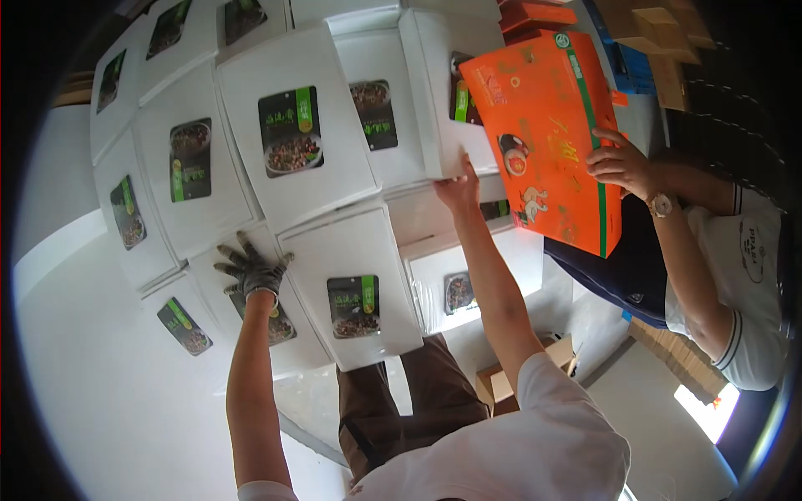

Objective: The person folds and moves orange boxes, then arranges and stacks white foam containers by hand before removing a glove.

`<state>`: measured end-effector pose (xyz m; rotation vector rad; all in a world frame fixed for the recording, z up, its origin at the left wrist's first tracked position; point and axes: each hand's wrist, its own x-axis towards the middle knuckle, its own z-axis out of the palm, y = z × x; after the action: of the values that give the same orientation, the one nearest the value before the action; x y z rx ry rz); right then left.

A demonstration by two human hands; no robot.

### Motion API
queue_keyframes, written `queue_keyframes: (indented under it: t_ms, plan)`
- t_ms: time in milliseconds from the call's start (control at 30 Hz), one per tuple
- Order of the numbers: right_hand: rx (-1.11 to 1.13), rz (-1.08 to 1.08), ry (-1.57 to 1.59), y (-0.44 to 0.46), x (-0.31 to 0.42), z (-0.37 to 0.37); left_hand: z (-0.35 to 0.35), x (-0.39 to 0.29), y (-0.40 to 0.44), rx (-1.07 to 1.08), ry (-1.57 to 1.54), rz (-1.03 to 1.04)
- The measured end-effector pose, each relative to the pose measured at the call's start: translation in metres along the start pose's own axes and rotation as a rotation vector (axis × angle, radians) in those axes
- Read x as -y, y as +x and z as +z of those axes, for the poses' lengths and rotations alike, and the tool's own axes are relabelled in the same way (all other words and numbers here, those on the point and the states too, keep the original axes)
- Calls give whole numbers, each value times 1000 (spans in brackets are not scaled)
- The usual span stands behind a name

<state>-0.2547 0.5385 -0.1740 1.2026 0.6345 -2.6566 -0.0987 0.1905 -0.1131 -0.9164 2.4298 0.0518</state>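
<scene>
My left hand [251, 269], in a dark glove with light fingertips, lies with fingers spread on a white box [213, 271] that bears a black-and-green food label. My right hand [459, 190] is bare and grips the near edge of another white box [443, 92], one digit lying up against its face and the other fingers partly hidden. Right beside that hand, a large orange printed box [547, 125] with a green stripe covers part of the white box. A co-worker's hand [620, 165] holds the orange box from its right side.
Several more labelled white boxes [292, 192] are stacked around both hands. The co-worker [727, 275] stands close on the right. Brown cartons [664, 37] and a blue item [626, 58] are at upper right. An open carton [501, 380] sits low beside my legs.
</scene>
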Motion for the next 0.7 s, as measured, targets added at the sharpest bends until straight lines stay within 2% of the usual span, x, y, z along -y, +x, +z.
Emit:
queue_keyframes:
  t_ms: [67,167,233,267,300,333,367,600,700]
  plan:
    - [187,-56,27,1,-5,13,-12,-5,3,17,24,-28]
    - [144,-60,97,-15,-14,27,-26,-11,2,136,30,-79]
    - [265,-158,-64,-6,-21,20,-21,-10,5,151,48,-99]
    - [396,21,85,-7,-21,20,-31,-13,3,182,44,-114]
    - [494,-19,27,11,-24,-6,-35,-12,4,208,73,-115]
    - [350,5,50,-23,-29,30,-38,-12,1,204,60,-109]
    - [306,-43,99,-21,-34,27,-34,-9,0,187,37,-104]
    - [331,101,185,-69,-52,46,-37,-5,4,205,-29,-74]
    - [255,19,110,-95,-72,36,-12,13,17,172,94,78]
